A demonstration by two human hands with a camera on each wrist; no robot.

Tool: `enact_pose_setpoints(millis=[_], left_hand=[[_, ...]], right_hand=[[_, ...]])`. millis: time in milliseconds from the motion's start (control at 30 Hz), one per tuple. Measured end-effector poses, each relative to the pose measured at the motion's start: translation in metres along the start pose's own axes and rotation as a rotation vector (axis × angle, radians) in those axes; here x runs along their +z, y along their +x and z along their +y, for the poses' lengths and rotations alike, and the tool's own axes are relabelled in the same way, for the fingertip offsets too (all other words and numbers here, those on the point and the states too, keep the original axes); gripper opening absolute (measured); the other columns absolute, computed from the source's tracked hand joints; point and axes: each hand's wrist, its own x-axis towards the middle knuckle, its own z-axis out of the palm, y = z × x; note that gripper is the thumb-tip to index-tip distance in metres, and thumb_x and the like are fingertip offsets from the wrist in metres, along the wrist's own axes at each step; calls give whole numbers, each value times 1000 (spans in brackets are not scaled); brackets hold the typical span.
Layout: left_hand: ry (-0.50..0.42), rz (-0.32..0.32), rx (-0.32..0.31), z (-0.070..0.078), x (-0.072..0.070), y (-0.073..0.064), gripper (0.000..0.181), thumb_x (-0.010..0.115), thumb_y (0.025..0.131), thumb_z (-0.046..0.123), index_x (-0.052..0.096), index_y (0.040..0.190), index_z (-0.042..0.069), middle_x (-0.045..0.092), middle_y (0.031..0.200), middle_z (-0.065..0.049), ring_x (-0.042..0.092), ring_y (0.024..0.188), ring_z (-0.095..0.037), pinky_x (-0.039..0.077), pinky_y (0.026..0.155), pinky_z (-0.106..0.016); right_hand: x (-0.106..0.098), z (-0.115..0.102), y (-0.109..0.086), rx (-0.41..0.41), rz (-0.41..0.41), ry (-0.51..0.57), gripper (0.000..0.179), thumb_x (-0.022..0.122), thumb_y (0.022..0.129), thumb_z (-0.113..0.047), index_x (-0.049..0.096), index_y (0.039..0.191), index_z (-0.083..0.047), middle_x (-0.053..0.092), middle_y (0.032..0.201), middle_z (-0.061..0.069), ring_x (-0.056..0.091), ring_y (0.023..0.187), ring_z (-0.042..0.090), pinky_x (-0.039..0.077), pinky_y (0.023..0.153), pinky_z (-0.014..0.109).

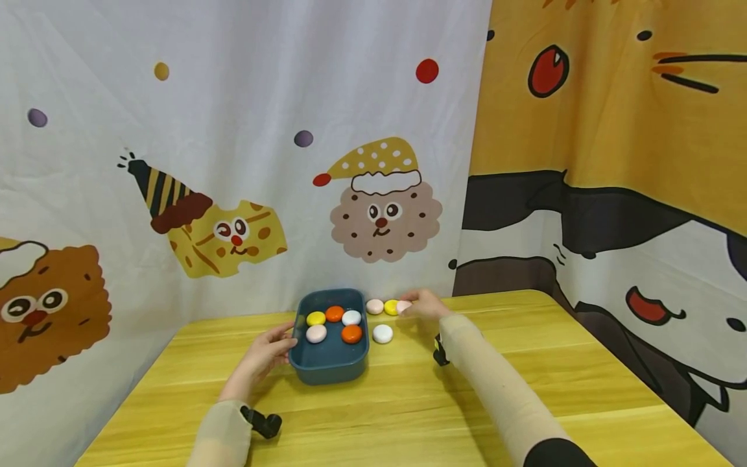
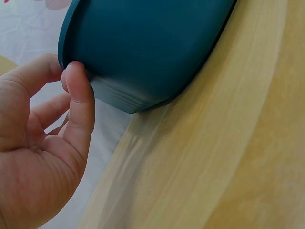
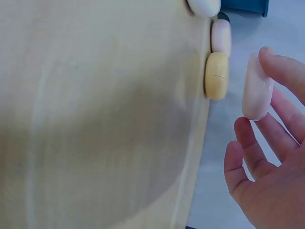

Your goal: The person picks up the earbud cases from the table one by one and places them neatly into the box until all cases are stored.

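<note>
My left hand (image 1: 267, 353) holds the near left side of a dark blue box (image 1: 329, 374), thumb and finger pinching its rim (image 2: 64, 40) in the left wrist view. Inside the box lie yellow, orange, white and pale pink glossy rounded discs, among them an orange disc (image 1: 351, 334). My right hand (image 1: 427, 305) grips a pale pink disc (image 3: 258, 88) between thumb and fingers, raised off the table in the right wrist view. Near it on the table are a yellow disc (image 3: 217, 76), another pink disc (image 1: 375, 307) and a white disc (image 1: 382, 334).
The wooden table (image 1: 408, 415) ends at the back against a white curtain (image 1: 245, 130) printed with cartoon food. Orange and black printed cloth (image 1: 525, 143) hangs along the right side. Each wrist wears a small black camera mount, such as the left mount (image 1: 265, 425).
</note>
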Motion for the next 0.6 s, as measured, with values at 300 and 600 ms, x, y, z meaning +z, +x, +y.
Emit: enact_pose_setpoints(millis=[300, 600], left_hand=[[-1, 15, 6, 0, 0, -1, 56, 57, 95, 3, 38, 147, 0, 54, 102, -11, 53, 68, -15, 50, 60, -27], [11, 7, 17, 1, 2, -3, 56, 57, 95, 4, 37, 147, 0, 53, 104, -11, 53, 70, -16, 51, 62, -29]], right_hand=[[-8, -13, 0, -8, -4, 17, 45, 74, 81, -3, 61, 122, 8, 61, 122, 21, 54, 113, 33, 44, 95, 42], [-11, -15, -4, -6, 12, 12, 41, 74, 80, -4, 64, 119, 5, 62, 118, 19, 55, 111, 32, 44, 96, 44]])
